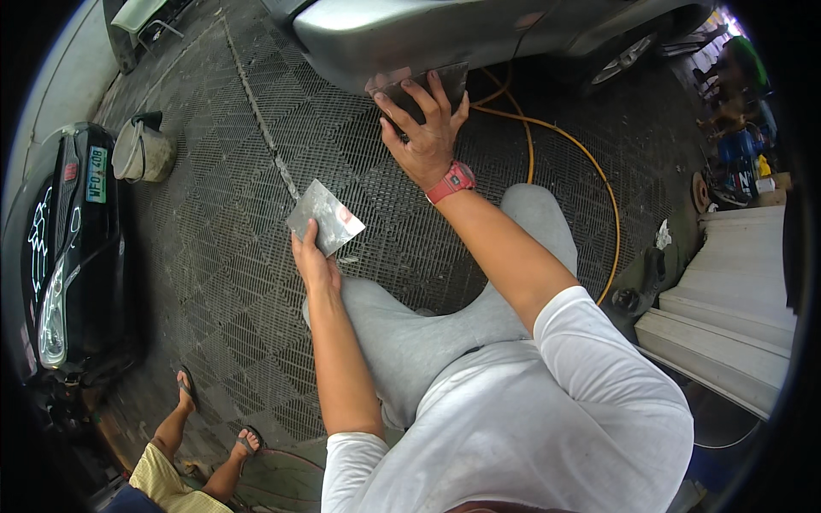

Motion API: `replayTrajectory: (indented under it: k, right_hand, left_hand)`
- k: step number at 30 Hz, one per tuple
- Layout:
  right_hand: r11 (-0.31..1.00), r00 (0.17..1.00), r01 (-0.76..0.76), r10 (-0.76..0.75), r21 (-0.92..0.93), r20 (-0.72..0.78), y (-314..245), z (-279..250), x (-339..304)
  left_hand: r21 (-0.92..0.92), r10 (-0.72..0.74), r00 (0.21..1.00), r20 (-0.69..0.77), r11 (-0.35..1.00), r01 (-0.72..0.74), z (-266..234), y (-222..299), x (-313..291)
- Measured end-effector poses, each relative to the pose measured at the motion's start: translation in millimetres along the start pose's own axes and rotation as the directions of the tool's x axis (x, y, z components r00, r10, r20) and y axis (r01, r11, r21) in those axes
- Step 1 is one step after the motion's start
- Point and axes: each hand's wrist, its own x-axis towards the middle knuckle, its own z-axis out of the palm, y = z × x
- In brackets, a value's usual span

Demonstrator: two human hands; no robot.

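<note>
My left hand (316,261) grips a thin square metal plate (325,221) by its near edge, thumb on top. A small reddish-white smear of paste (345,215) lies near the plate's right corner. My right hand (425,128), with a red watch (453,179) on the wrist, holds a dark, thin rectangular sheet (453,79) with its fingers spread across it. That sheet is up at the lower body panel of a silver car (410,38); I cannot tell whether it touches the panel. Reddish paste shows around the fingertips.
A yellow hose (590,162) curves over the dark grid floor mats (231,256) on the right. A whitish bucket (144,152) stands beside a black car (85,256) at left. Another person's sandalled foot (248,440) is at lower left. White ridged panels (727,299) lie at right.
</note>
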Motion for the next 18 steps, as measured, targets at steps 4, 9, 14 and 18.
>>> replayTrajectory:
  k: [4,9,14,18]
  right_hand:
    - [0.998,0.999,-0.044,0.044,0.036,-0.008,-3,-11,0]
    - [0.999,0.994,-0.009,0.014,0.045,-0.108,-6,4,17]
    - [0.998,0.992,0.05,-0.045,0.035,-0.121,7,23,6]
    - [0.998,0.997,0.066,-0.066,0.0,-0.047,8,14,-2]
  left_hand:
    - [0.007,0.003,1.0,0.007,1.0,-0.003,-2,-1,3]
    - [0.01,-0.004,1.0,0.023,1.0,0.004,1,-2,2]
    - [0.018,0.004,0.999,0.051,1.0,-0.004,2,-4,3]
    - [0.054,0.0,1.0,0.011,0.999,-0.001,3,1,1]
